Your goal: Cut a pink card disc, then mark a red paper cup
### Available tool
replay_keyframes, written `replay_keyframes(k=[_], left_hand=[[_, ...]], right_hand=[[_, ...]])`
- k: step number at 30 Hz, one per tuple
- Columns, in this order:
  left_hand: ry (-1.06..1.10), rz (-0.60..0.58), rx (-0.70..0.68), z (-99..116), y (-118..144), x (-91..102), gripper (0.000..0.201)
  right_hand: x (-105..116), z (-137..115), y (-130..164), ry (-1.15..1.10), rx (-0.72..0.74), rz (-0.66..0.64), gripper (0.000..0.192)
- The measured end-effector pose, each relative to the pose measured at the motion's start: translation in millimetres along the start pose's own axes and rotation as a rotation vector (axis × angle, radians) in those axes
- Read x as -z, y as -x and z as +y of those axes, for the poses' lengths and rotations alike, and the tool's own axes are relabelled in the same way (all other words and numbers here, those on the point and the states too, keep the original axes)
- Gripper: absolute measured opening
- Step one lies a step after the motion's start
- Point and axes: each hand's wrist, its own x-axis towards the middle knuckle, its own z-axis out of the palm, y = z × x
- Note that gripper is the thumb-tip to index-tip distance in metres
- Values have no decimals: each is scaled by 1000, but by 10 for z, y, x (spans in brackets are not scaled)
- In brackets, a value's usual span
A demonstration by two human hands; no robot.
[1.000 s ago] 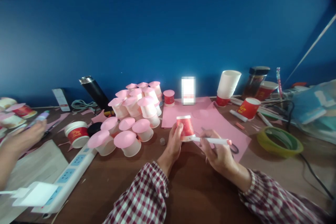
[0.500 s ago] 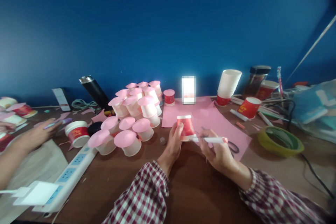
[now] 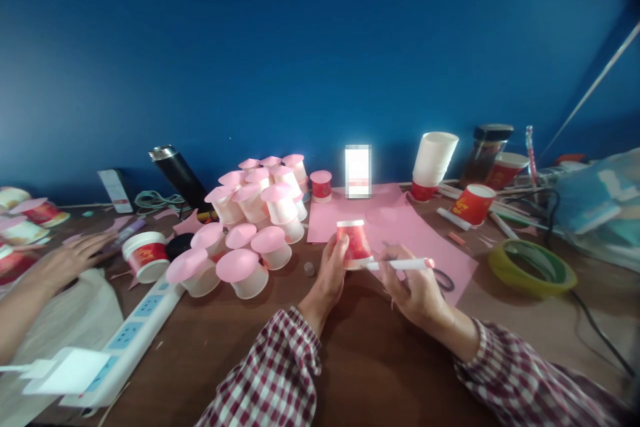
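Centre of frame: your left hand (image 3: 331, 273) is wrapped around a small red cup (image 3: 354, 243), upside down w/ its rim on the pink paper (image 3: 400, 227), prob. to keep it steady. Your right hand (image 3: 413, 287) pinches a white pen (image 3: 400, 265), tip at the cup's rim, lying nearly flat. Pink-topped cups (image 3: 250, 227) are piled centre-left. Far left, another person's hand (image 3: 65, 260) rests flat on the table (image 3: 370, 360). Tape roll (image 3: 533, 269) sits at right.

It was a craft workspace: a brown worktop (image 3: 360, 360) against a blue wall (image 3: 320, 47) was crowded with pink-capped paper cups (image 3: 250, 227), pink paper sheets (image 3: 400, 227), a tape roll (image 3: 533, 269) and a power strip (image 3: 135, 333).
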Motion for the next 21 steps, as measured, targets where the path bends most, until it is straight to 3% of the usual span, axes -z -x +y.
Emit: replay_keyframes(k=[6,21], left_hand=[[-14,-68,-17,33,28,-13,30],[37,-85,-43,34,23,-23,26]], right_hand=[[18,7,-4,15,15,31,10],[-14,53,-3,34,13,-2,13]])
